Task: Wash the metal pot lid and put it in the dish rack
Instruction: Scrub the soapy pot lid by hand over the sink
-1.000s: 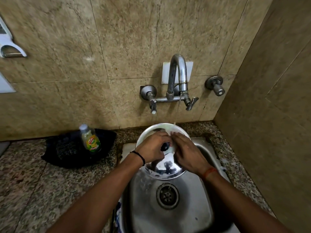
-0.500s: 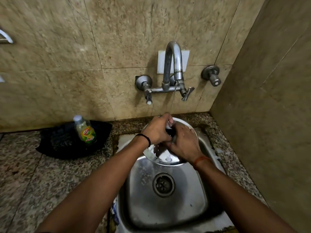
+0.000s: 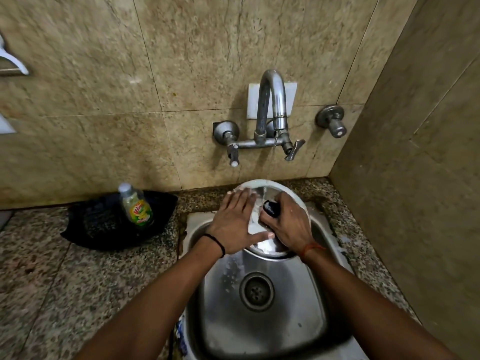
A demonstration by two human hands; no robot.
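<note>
Beige stone tiles are lining the walls of a corner where a speckled granite counter (image 3: 65,287) is holding a small steel sink (image 3: 306,320). A thin stream of water (image 3: 270,165) is running from the curved tap (image 3: 271,105) onto the metal pot lid (image 3: 293,193), which is tilting over the back of the sink. The left hand (image 3: 233,222) is lying flat on the lid with fingers spread and loose, gripping nothing. The right hand (image 3: 291,224) is curling its fingers around the lid's black knob (image 3: 271,209). On a black cloth (image 3: 98,224) left of the sink, a small bottle (image 3: 136,206) is wearing a green and yellow label with red lettering too blurred to read.
</note>
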